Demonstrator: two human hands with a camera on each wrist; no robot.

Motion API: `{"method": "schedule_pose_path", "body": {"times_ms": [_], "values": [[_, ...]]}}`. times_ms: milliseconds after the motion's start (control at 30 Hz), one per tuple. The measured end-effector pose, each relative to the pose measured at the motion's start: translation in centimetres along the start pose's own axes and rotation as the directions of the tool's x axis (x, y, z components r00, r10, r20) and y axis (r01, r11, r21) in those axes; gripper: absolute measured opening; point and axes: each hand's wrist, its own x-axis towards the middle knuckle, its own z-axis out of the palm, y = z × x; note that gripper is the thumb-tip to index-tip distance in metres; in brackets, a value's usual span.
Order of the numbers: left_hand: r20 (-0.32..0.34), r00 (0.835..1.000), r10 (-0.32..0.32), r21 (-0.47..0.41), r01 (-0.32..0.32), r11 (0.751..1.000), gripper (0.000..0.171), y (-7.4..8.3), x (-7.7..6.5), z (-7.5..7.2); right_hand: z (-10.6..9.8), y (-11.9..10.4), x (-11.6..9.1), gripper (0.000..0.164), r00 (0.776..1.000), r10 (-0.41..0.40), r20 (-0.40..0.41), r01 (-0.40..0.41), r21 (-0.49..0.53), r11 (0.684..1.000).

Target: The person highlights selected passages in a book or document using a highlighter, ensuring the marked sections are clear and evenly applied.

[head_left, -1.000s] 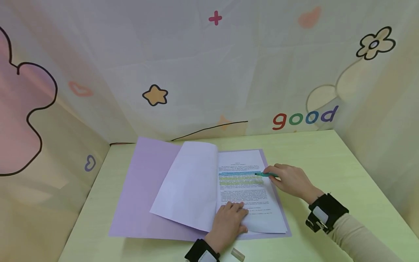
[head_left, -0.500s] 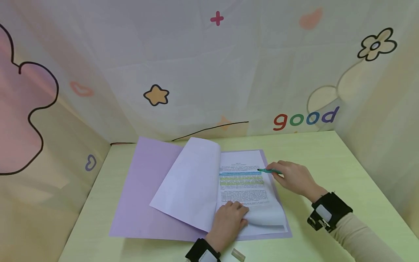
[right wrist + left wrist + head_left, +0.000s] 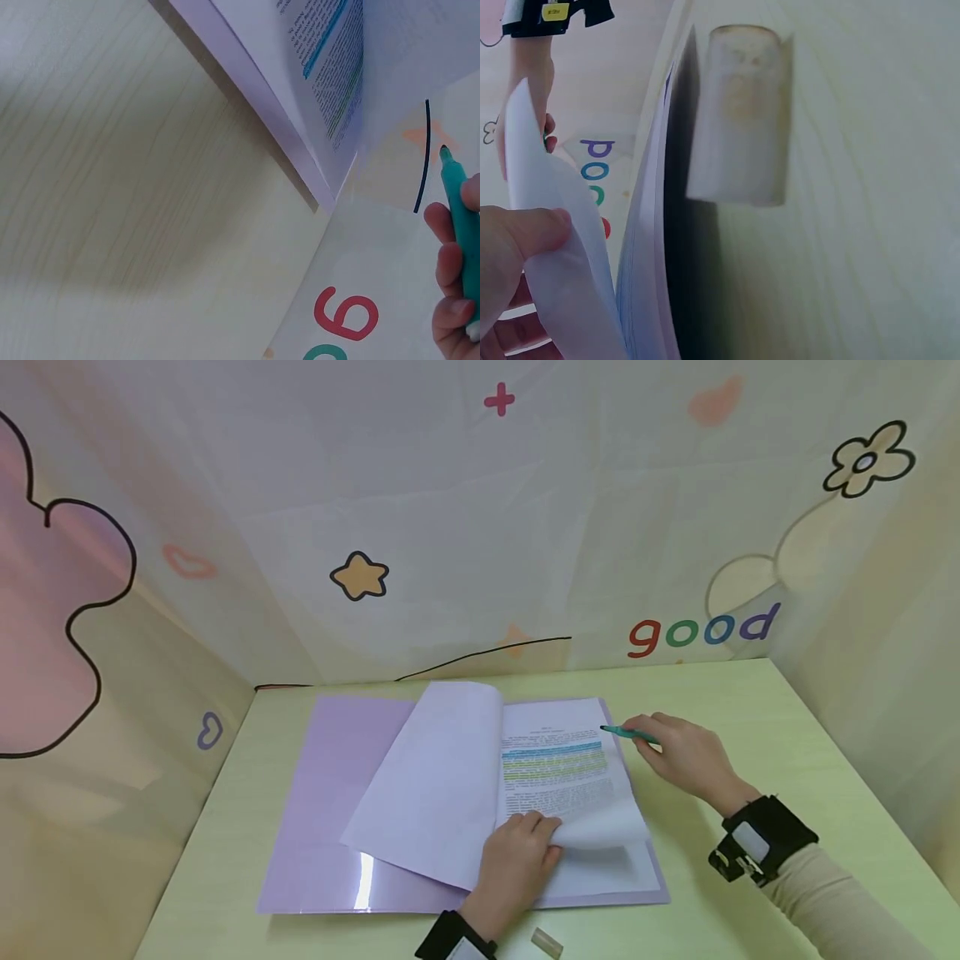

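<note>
My left hand (image 3: 517,860) pinches the lower part of a printed page (image 3: 555,727) and lifts it. In the left wrist view the thumb lies against the raised white sheet (image 3: 562,262), with fingers behind it. Blue and yellow-green highlighted lines cross the text. The page belongs to an open purple folder (image 3: 300,827), whose left side carries a turned-over white sheet (image 3: 435,777). To the right, my right hand (image 3: 682,756) grips a teal highlighter (image 3: 457,202), uncapped, its dark tip near the page's upper right edge and apart from the text.
A small pale cylinder (image 3: 547,942) lies on the light wooden table (image 3: 750,710), close to the folder's front edge. Behind the table hangs a decorated white cloth (image 3: 465,527) with stars, hearts and the word "good".
My right hand has drawn the highlighter up and right, off the highlighted lines. My left hand has lifted the page's bottom edge, which lay flat before. The folder's left cover has come down.
</note>
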Motion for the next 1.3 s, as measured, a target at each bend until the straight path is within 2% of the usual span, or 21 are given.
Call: {"method": "schedule_pose_path", "body": {"times_ms": [133,267,433,600,733,900,1167,1300], "values": [[-0.073,0.997,-0.029,-0.031,0.027,0.999,0.026,-0.3,0.0,-0.6,-0.2,0.2,0.1,0.025,0.996,0.002,-0.088,-0.003,-0.003,1.000],[-0.117,0.991,-0.063,-0.056,0.056,0.997,0.026,-0.5,-0.1,-1.0,-0.4,0.4,0.1,0.026,0.984,0.013,-0.175,-0.015,-0.007,1.000],[-0.178,0.980,-0.091,-0.090,0.075,0.993,0.031,-0.9,-0.5,-1.5,-0.6,0.6,0.2,0.026,0.969,0.055,-0.240,-0.056,0.001,0.998],[-0.243,0.964,-0.112,-0.074,0.096,0.993,0.044,-1.4,-0.8,-2.0,-0.6,0.7,0.2,0.026,0.967,0.081,-0.241,-0.082,0.006,0.997],[-0.241,0.955,-0.171,-0.087,0.154,0.984,0.062,-1.8,-0.8,-2.7,-0.6,0.7,0.1,0.027,0.969,0.089,-0.229,-0.089,0.010,0.996],[-0.263,0.937,-0.232,-0.111,0.210,0.971,0.079,-2.5,-0.8,-3.2,-0.5,0.6,0.1,0.027,0.970,0.089,-0.226,-0.089,0.014,0.996],[-0.313,0.903,-0.295,-0.127,0.268,0.955,0.085,-3.0,-0.9,-3.4,-0.4,0.5,0.0,0.027,0.971,0.089,-0.223,-0.087,0.020,0.996],[-0.336,0.875,-0.350,-0.137,0.322,0.937,0.085,-3.0,-1.3,-3.4,-0.3,0.5,0.0,0.028,0.970,0.083,-0.229,-0.082,0.015,0.997]]}}
